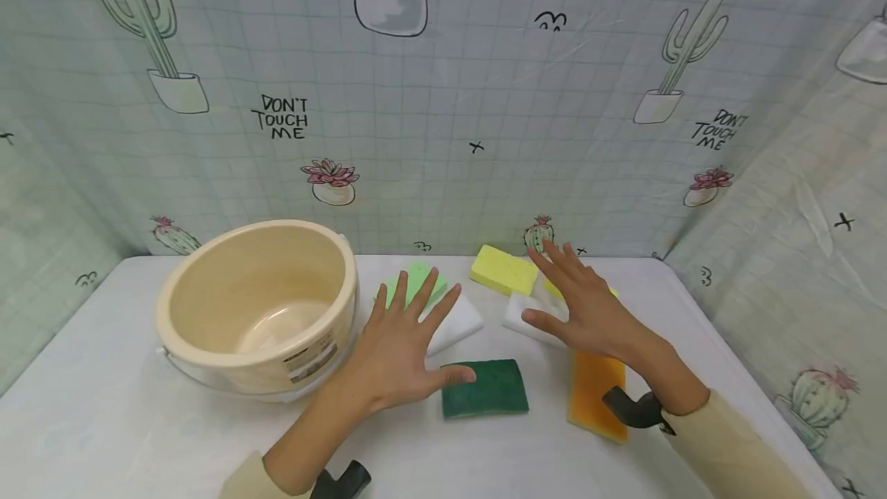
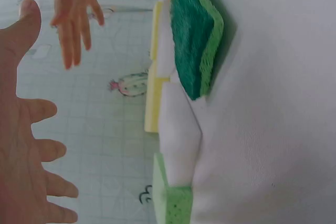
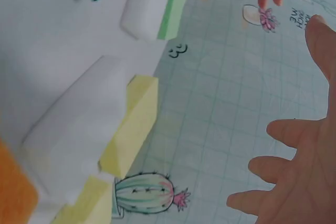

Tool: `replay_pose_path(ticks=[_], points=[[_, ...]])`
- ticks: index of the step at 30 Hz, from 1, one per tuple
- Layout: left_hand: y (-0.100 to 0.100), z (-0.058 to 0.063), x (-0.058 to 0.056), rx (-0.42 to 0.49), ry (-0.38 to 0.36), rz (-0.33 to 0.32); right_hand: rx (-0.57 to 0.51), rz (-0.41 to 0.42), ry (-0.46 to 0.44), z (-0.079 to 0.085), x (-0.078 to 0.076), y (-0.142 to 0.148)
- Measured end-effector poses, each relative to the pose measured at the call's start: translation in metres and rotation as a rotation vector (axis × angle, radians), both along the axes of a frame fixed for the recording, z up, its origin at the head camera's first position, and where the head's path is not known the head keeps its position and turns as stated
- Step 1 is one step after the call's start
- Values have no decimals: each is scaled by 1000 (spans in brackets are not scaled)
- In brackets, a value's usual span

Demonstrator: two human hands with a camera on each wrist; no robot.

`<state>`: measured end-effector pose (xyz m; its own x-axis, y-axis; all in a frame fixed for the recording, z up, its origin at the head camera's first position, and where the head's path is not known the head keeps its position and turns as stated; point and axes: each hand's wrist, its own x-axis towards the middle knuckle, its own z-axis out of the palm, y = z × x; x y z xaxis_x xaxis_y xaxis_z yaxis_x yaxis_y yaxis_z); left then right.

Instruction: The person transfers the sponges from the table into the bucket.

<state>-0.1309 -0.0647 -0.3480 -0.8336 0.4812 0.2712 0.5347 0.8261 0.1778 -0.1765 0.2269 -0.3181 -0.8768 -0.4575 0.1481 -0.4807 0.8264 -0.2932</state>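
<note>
Both hands hover over a group of sponges with fingers spread, holding nothing. In the head view my left hand point(image 1: 400, 360) overlaps a light green sponge point(image 1: 424, 281) and a white sponge point(image 1: 457, 323), its thumb over a dark green scouring sponge point(image 1: 485, 389). My right hand point(image 1: 589, 306) is above a second white sponge point(image 1: 527, 319), partly covering a yellow sponge point(image 1: 613, 291) behind it. Another yellow sponge point(image 1: 503, 269) lies at the back. An orange sponge point(image 1: 596, 395) sits below the right wrist. The left wrist view shows the dark green sponge's lighter underside point(image 2: 211, 51).
A cream bucket point(image 1: 256, 306) with a label and a lowered handle stands at the left of the white table point(image 1: 540, 460). A cloth printed with cacti point(image 1: 443, 98) hangs behind and along the sides. Dark straps point(image 1: 634, 409) are on the wrists.
</note>
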Motion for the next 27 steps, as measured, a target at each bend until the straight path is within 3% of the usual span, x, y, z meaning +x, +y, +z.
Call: replay_pose_path(ticks=[13, 20, 27], points=[[-14, 23, 35, 130, 134, -80, -149, 62, -27, -13, -8, -38], [-30, 34, 44, 202, 238, -122, -196, 69, -50, -19, -10, -53], [-41, 43, 52, 257, 263, -155, -238, 91, -56, -22, -15, -73]])
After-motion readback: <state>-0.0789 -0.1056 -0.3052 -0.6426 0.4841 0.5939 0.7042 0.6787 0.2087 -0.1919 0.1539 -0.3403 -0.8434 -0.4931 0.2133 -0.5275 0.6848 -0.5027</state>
